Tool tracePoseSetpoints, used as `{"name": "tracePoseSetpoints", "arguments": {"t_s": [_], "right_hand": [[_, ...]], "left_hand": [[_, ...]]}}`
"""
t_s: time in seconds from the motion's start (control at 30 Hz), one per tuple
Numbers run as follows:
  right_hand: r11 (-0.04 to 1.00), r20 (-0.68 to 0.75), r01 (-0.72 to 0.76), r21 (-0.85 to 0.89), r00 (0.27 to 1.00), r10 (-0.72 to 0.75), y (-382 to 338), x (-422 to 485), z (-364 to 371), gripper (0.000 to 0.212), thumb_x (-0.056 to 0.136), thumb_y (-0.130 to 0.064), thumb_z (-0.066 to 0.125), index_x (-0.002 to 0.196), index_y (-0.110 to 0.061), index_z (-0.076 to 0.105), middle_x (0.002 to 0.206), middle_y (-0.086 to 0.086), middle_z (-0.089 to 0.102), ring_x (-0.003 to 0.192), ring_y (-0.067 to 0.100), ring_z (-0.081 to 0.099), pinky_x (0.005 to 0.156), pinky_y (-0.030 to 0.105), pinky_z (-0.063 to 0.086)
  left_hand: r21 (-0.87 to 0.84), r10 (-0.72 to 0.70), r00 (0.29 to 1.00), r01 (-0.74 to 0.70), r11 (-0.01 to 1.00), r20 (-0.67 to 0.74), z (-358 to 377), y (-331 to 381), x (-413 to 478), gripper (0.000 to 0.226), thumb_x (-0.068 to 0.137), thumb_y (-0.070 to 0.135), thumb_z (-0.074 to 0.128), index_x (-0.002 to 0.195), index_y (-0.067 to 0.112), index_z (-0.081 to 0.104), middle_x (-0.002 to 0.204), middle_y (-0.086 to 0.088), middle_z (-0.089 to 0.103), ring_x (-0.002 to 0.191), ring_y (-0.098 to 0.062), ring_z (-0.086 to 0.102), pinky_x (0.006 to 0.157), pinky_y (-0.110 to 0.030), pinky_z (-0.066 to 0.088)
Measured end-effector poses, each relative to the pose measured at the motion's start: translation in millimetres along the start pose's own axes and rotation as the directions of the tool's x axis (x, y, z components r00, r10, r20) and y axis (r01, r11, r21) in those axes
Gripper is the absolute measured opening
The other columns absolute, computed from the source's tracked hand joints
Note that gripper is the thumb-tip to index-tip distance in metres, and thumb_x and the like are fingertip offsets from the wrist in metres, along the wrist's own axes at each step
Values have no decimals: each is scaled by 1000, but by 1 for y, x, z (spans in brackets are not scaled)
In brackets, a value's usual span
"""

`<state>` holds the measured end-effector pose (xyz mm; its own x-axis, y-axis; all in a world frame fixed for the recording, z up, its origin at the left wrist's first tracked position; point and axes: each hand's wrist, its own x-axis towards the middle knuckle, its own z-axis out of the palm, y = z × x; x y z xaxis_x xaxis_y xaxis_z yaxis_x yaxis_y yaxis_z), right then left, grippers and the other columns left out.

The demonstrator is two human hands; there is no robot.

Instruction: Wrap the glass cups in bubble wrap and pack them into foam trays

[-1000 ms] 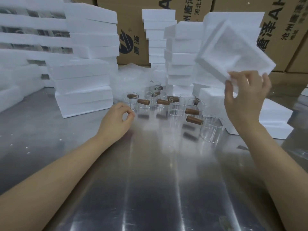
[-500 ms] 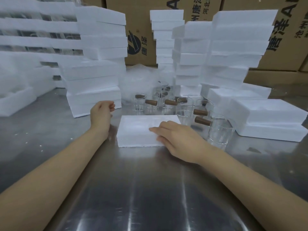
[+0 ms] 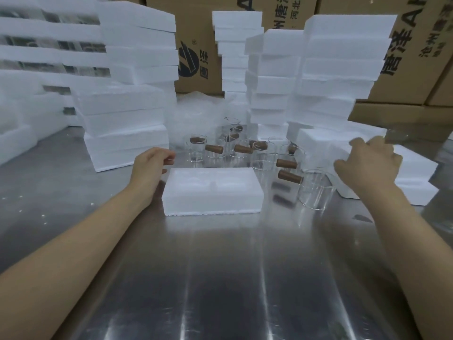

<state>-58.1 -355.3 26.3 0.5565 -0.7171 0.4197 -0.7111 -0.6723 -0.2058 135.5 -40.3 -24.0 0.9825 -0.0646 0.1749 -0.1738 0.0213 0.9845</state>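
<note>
Right hand (image 3: 367, 165) grips a white foam slab (image 3: 343, 141); left hand (image 3: 149, 168) loosely curled, holding nothing.

- Even, cool overhead light; the scene is bright with no dark corners.
- The steel tabletop (image 3: 220, 278) shows long pale glare streaks running toward the viewer and blurred reflections.
- White foam stacks (image 3: 127, 114) are nearly overexposed, their edges soft.
- Soft shadows lie under the forearms.
- Wide-angle bending curves the cardboard boxes (image 3: 416, 45) at the frame edges.
- The right hand (image 3: 367, 163) is slightly motion-blurred.
</note>
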Motion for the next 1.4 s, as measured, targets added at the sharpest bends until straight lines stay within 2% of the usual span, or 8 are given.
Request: {"name": "tracePoseSetpoints", "arguments": {"t_s": [0.1,0.3,0.47,0.63,0.77,0.9,1.2,1.4], "right_hand": [[998,104,-8,-64,994,14,-2,-2,1,27,80,-13,57,105,-5,57,110,19,57,110,38,49,104,44,27],[994,-171,78,81,983,-63,-16,-5,-29,33,79,-18,57,109,-5,59,103,19,62,102,40,54,101,46,33],[677,-490,581,451,796,-357,-56,-40,-49,30,81,-17,66,111,-10,63,100,-3,58,97,25,51,84,35,37],[563,-242,678,472,714,-657,-68,-54,-27,26,85,-9,68,110,-11,65,100,-6,58,104,23,55,87,37,45],[574,-120,740,351,644,-756,-68,-53,-15,25,88,-11,62,113,-15,62,106,-1,62,105,19,51,78,26,34],[546,-51,771,329,591,-805,-67,-56,-14,24,86,-11,62,109,-16,62,104,-3,61,94,12,46,75,26,30],[553,80,791,262,553,-829,-64,-53,-14,25,80,-12,60,105,-17,60,101,0,61,96,20,51,69,28,26],[630,116,759,164,620,-776,-64,-52,-12,22,75,-14,54,97,-18,58,95,4,60,91,27,52,77,38,44]], "left_hand": [[-1,18,1000,-18,1000,19,0,1,-1,19,88,13,57,73,19,67,76,6,69,77,-7,65,74,-24,45],[-2,9,926,-9,1000,376,-5,6,-7,23,83,8,56,86,24,71,90,6,66,83,-10,60,71,-20,43],[142,-106,832,33,989,545,-18,12,-5,65,58,2,56,117,29,60,104,-3,44,87,-14,52,73,-18,46],[113,38,863,-109,988,503,-30,15,1,49,86,-16,56,117,22,60,129,3,59,121,-7,55,82,-11,48],[596,22,960,-191,780,279,-36,23,6,30,88,31,68,115,28,55,107,3,54,87,-6,56,65,-19,40],[666,-122,912,-188,722,391,-40,26,3,8,90,18,63,94,24,66,98,2,64,83,-6,57,65,-15,39],[789,309,948,-244,563,73,-14,20,-17,32,91,36,62,117,17,61,123,-6,44,92,-25,58,80,-34,45],[824,75,985,-172,540,157,-4,36,-25,45,88,33,50,129,18,43,110,1,20,87,-28,53,77,-34,42]]}}
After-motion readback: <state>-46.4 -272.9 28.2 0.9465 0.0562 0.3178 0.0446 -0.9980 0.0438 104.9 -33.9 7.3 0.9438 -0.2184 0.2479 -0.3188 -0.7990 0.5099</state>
